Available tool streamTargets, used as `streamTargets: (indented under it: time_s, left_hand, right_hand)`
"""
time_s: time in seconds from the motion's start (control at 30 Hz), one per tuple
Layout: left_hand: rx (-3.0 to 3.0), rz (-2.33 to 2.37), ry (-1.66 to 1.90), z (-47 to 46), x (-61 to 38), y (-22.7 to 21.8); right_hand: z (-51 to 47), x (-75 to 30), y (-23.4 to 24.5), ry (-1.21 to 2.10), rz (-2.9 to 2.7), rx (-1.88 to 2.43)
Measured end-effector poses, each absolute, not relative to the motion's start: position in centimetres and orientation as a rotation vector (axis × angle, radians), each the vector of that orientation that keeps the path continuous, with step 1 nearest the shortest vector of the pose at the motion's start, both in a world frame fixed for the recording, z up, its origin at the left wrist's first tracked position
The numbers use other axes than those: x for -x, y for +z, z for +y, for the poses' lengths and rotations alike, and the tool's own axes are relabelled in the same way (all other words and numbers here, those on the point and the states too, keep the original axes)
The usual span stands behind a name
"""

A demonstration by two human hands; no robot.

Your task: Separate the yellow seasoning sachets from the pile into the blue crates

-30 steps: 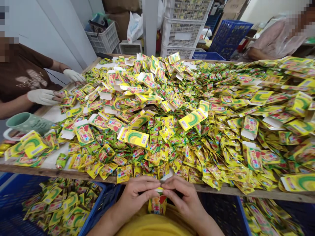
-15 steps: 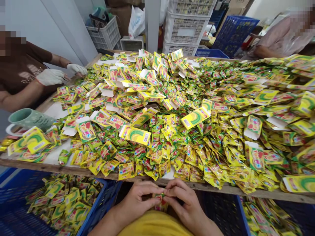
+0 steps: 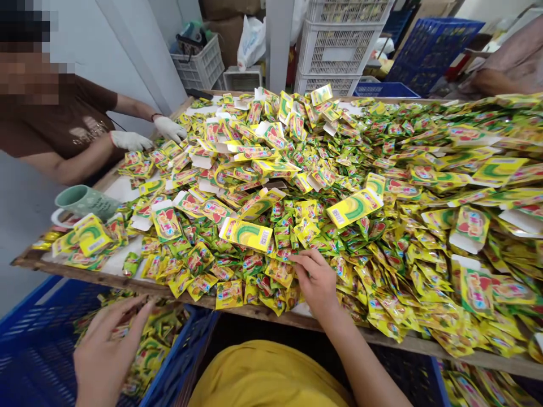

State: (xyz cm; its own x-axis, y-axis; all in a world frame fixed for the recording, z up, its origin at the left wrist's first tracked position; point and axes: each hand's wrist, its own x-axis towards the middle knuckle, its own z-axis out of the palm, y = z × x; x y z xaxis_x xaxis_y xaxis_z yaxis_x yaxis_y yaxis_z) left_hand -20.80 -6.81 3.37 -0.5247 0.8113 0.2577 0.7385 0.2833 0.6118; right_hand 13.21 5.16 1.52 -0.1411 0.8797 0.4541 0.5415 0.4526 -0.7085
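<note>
My left hand [image 3: 108, 345] hovers over the blue basket [image 3: 169, 367] at lower left, thumb and fingers apart, with nothing seen between them. Small yellow boxes and packets [image 3: 148, 353] fill part of that basket below it. My right hand [image 3: 316, 280] reaches onto the table's near side, index finger and thumb a little apart, fingertips touching the heap of small candy sachets [image 3: 282, 272]. Just beyond those fingers lies a yellow box [image 3: 246, 234] with a green curved band. Another yellow box [image 3: 355, 207] rests farther right on the heap.
A green mug [image 3: 87, 202] stands at the table's left end. Across that corner, a co-worker's gloved hands [image 3: 131, 141] handle packets. The wooden table edge [image 3: 144, 287] runs in front of me. White crates [image 3: 337, 48] are stacked behind; another basket [image 3: 441, 384] sits below right.
My hands were together at the table edge around a small box. They have parted: the left moved over the left basket, the right forward to the sachets. The view shifted left.
</note>
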Motion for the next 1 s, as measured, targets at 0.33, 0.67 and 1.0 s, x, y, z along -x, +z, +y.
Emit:
streamTargets:
  time_s: [0.33, 0.67, 1.0]
  left_hand:
    - [-1.72, 1.798, 0.802, 2.5, 2.8, 3.0]
    - [-0.91, 1.336, 0.896, 3.2, 2.8, 3.5]
    - [-1.119, 1.274, 0.954, 1.6, 2.7, 3.5]
  right_hand:
    - [2.3, -14.5, 2.6, 0.414, -1.676, 1.226]
    - [1.4, -14.4, 0.3, 0.465, -1.942, 1.063]
    - [1.4, -14.5, 3.6, 0.707, -1.835, 1.289]
